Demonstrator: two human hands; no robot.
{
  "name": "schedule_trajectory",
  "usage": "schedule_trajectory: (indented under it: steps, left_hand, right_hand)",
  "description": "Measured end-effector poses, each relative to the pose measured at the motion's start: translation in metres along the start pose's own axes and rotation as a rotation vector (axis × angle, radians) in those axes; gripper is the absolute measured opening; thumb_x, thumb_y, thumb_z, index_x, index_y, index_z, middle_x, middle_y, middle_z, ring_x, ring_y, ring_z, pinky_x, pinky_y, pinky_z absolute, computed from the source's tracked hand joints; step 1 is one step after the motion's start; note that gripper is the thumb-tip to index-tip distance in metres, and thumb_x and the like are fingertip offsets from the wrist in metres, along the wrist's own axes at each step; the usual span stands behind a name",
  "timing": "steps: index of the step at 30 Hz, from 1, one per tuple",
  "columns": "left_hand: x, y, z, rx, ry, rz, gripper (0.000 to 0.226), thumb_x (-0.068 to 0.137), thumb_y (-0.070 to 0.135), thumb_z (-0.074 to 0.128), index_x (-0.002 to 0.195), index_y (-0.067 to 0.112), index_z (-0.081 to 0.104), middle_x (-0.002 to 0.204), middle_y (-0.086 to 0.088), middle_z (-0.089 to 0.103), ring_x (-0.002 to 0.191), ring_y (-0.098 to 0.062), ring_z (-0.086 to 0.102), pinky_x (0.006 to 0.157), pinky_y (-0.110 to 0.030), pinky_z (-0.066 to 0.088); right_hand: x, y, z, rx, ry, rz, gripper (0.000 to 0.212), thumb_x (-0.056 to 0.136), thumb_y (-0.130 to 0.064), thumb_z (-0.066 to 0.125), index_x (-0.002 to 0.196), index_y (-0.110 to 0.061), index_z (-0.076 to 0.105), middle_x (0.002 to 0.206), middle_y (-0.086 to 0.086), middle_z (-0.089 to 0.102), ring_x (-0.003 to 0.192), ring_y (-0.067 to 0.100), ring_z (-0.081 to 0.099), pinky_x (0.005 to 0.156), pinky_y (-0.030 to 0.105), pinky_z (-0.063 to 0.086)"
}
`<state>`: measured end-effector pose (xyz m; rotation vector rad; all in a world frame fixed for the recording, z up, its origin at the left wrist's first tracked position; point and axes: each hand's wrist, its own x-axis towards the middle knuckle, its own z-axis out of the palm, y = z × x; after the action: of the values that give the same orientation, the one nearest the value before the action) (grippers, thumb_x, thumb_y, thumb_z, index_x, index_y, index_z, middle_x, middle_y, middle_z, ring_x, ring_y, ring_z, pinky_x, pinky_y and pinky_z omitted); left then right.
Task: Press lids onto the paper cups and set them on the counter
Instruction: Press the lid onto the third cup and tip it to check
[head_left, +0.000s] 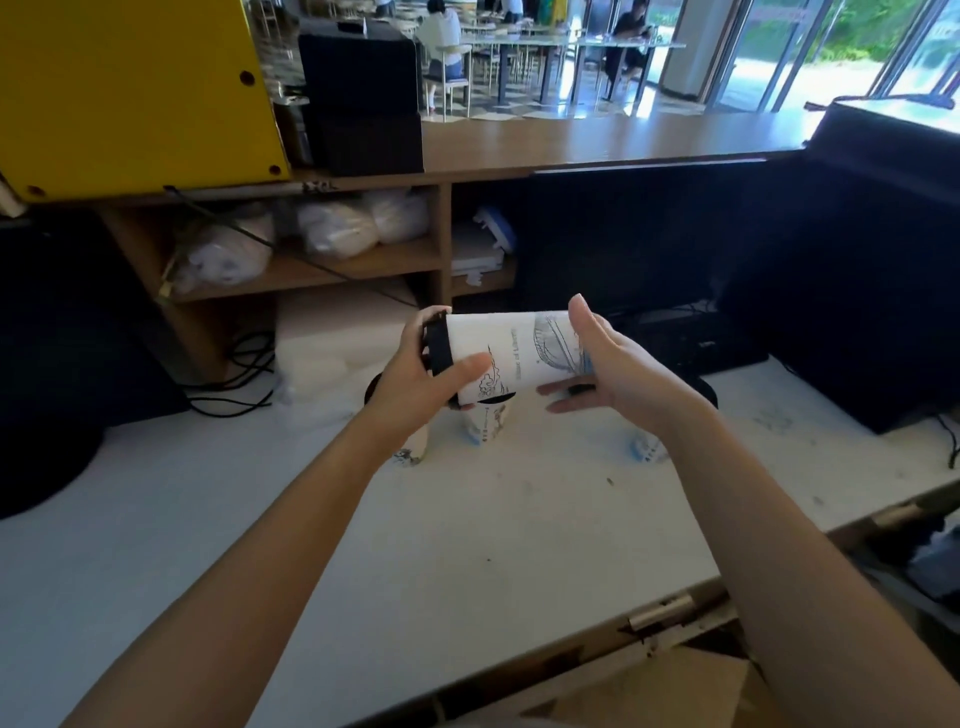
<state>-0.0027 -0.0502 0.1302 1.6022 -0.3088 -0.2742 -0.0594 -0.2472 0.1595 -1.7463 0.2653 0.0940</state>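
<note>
Hands are holding a white printed paper cup on its side, in the air above a scuffed white counter. The cup is lying level between the two palms, with its black plastic lid seated on the end that is pointing toward the left hand. That hand is gripping the lidded end: its fingers are curling round the far side of the lid's rim while the thumb is lying across the near wall of the cup. The right hand is spread at the cup's base end, thumb pointing up behind the cup and straight fingers reaching underneath it; whether the palm is touching the base cannot be told.

Directly below the hands, three more printed paper cups are standing upright on the counter: one under the left wrist, one just beside it under the held cup, one largely hidden by the right wrist.

Behind the counter, a wooden shelf unit is carrying clear plastic bags of white goods, beneath a yellow metal panel. A black monitor is standing to the right, and black cables are trailing to the left.
</note>
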Motion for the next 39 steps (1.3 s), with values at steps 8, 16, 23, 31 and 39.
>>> schedule_trajectory:
  steps: [8,16,23,31,39]
  left_hand:
    - [0.009,0.0,-0.011,0.059,-0.118,0.1,0.071,0.086,0.02,0.062,0.143,0.036,0.022,0.136,0.01,0.038,0.12,-0.016,0.046,0.074,-0.028,0.057]
    - [0.026,0.012,-0.013,-0.304,-0.337,-0.375,0.058,0.077,0.05,0.064,0.126,0.023,0.052,0.127,-0.011,0.058,0.107,-0.03,0.064,0.078,-0.047,0.055]
    - [0.022,0.015,0.004,-0.264,-0.179,-0.214,0.039,0.083,0.024,0.064,0.118,0.025,0.046,0.127,-0.008,0.052,0.113,-0.027,0.054,0.065,-0.035,0.055]
    - [0.012,0.007,0.013,0.057,-0.125,0.207,0.061,0.082,0.012,0.067,0.125,0.036,0.033,0.118,0.015,0.048,0.109,-0.01,0.053,0.063,-0.018,0.053]
    - [0.024,0.004,0.001,-0.026,-0.265,-0.033,0.059,0.09,0.026,0.055,0.14,0.037,0.027,0.127,0.009,0.046,0.11,-0.012,0.053,0.088,-0.042,0.053]
  right_hand:
    - [-0.004,0.002,0.006,0.171,0.103,-0.079,0.034,0.091,-0.04,0.055,0.114,-0.016,0.05,0.104,0.007,0.064,0.093,0.016,0.066,0.078,0.036,0.06]
    - [-0.012,0.012,0.001,0.17,0.039,-0.197,0.039,0.09,-0.021,0.061,0.124,-0.019,0.042,0.113,0.004,0.063,0.099,0.015,0.065,0.07,0.022,0.055]
    - [-0.005,0.029,0.001,0.665,-0.009,-0.142,0.051,0.087,-0.018,0.058,0.135,-0.015,0.039,0.115,0.009,0.064,0.103,0.018,0.064,0.089,0.034,0.055]
    - [-0.006,0.035,0.015,0.955,0.046,-0.091,0.028,0.087,-0.024,0.056,0.111,-0.009,0.06,0.114,0.012,0.066,0.113,0.024,0.06,0.104,0.042,0.045]
    - [0.006,0.041,0.012,1.043,0.015,-0.182,0.034,0.077,-0.009,0.058,0.111,-0.006,0.057,0.106,0.01,0.068,0.101,0.019,0.063,0.095,0.034,0.051]
